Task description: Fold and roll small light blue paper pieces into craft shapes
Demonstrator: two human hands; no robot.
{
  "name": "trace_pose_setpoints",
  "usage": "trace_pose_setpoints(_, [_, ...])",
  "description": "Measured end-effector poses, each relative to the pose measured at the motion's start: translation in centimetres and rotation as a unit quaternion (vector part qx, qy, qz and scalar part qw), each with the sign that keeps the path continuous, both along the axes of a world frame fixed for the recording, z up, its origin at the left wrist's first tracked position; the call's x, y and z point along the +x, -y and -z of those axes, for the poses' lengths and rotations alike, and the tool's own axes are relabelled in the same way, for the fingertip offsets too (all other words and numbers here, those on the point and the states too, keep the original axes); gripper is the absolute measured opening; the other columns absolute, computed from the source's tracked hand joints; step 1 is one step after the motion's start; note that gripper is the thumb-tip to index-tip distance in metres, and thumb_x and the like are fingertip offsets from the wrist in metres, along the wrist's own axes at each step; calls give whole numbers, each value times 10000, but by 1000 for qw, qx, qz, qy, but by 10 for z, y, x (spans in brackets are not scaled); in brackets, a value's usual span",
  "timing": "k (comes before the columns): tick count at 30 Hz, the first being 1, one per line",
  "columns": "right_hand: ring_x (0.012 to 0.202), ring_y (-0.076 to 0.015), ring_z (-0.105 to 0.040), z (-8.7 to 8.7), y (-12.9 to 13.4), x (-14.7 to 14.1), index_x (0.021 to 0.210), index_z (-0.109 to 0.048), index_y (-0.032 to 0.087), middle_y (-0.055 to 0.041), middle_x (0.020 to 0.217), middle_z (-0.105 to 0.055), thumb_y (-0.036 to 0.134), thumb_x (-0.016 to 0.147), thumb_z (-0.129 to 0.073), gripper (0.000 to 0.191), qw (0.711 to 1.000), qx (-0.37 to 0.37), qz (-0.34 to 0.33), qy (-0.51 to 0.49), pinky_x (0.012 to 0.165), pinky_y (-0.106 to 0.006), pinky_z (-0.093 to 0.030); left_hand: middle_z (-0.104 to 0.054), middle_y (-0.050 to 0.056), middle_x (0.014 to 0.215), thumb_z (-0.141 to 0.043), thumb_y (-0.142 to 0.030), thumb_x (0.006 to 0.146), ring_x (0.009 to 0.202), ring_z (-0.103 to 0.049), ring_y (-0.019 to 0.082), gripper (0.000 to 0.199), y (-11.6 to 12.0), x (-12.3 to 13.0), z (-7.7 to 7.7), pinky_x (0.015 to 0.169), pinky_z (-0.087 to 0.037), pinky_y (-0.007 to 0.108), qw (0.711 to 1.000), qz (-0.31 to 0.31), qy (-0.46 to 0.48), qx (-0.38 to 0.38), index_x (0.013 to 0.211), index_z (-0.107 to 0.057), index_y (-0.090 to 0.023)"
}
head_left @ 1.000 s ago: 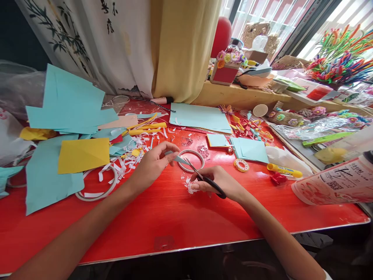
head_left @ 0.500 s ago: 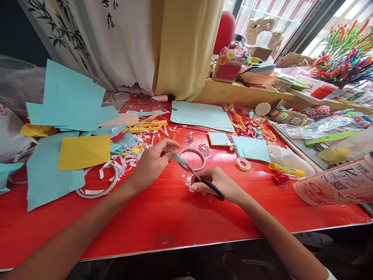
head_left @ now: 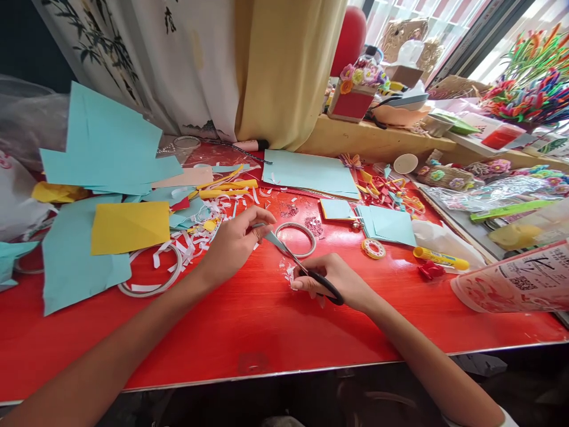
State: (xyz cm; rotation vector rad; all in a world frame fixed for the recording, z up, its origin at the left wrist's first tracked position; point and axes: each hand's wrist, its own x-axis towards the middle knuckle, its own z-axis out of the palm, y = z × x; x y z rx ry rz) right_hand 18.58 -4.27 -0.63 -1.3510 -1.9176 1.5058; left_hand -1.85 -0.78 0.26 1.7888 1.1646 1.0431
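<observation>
Between thumb and fingers, my left hand [head_left: 237, 240] pinches a narrow light blue paper strip [head_left: 274, 239] that points toward the scissors. My right hand [head_left: 331, 281] is wrapped round the black handles of the scissors [head_left: 326, 286], whose blades reach up and left to the strip. Whether the blades touch the paper is too small to tell. Just beyond them a roll of tape [head_left: 296, 239] lies flat on the red table [head_left: 222, 344]. Small white paper scraps [head_left: 288, 273] lie beside my right fingertips.
Blue sheets [head_left: 102, 148], a yellow sheet [head_left: 130, 228] and another tape ring [head_left: 176, 270] lie left. Blue paper squares [head_left: 386, 224], a glue stick [head_left: 440, 258] and a large cup [head_left: 511, 279] are right. A curtain [head_left: 284, 71] hangs behind.
The view has shifted slightly. Both hands keep nearly the same pose, with the strip and scissors still held.
</observation>
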Motion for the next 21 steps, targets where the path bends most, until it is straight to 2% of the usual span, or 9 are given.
trace_pose_setpoints(13, [442,-68,-415,0,1,-2,688,-578,132,41,476,-423,405,715,-628,279,999,-12,14,-34,383,-168,-307,-582,-9,882,-505,-298,820,812,-537,129,122,-3,-1,2,691,-409,235,1000,-12,16,-14,901,-543,-214])
trace_pose_setpoints(21, [381,-61,-409,-1,2,-3,679,-566,137,55,434,-423,437,682,-655,313,999,-23,32,-25,346,-167,-302,-577,-11,867,-509,-272,817,804,-532,117,105,-4,0,3,702,-406,230,999,-11,31,-7,892,-543,-208])
